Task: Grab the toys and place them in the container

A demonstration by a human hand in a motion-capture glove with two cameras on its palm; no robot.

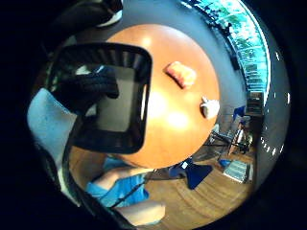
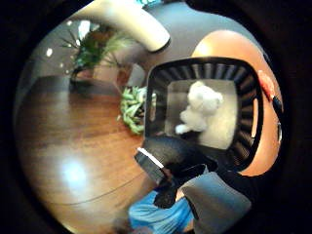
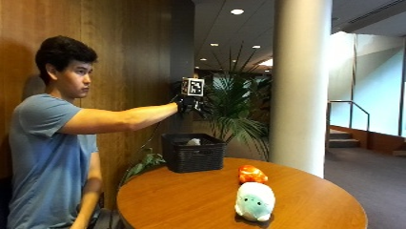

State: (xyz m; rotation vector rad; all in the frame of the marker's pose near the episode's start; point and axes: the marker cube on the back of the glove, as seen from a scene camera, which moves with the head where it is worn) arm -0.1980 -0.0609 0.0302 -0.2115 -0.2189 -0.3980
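Black plastic basket (image 3: 193, 152) sat near the far edge of the round wooden table (image 3: 190, 200), over on the person's side by the wood wall. I had the gloved right hand (image 3: 190, 106) held out at arm's length, well above the basket with plenty of air between them. Fingers looked relaxed and spread a bit, nothing in them as far as I could see.

From the thumb side palm view I looked straight down into the basket (image 2: 204, 109), and a white plush toy (image 2: 200, 112) was lying on its pale floor, roughly in the middle, apart from the slatted walls. In the outside view just the top of that white plush toy (image 3: 193, 141) poked above the rim.

Two more toys were out on the tabletop. An orange toy (image 3: 252, 174) sat past the middle of the table, and a white and pale-green plush (image 3: 255, 201) was just in front of it, close to the near edge. They were close together but I couldn't tell if they touched. The little finger side view showed both, orange toy (image 1: 181, 74) and the pale plush (image 1: 209, 106), well apart from the basket (image 1: 108, 96) with open tabletop between.
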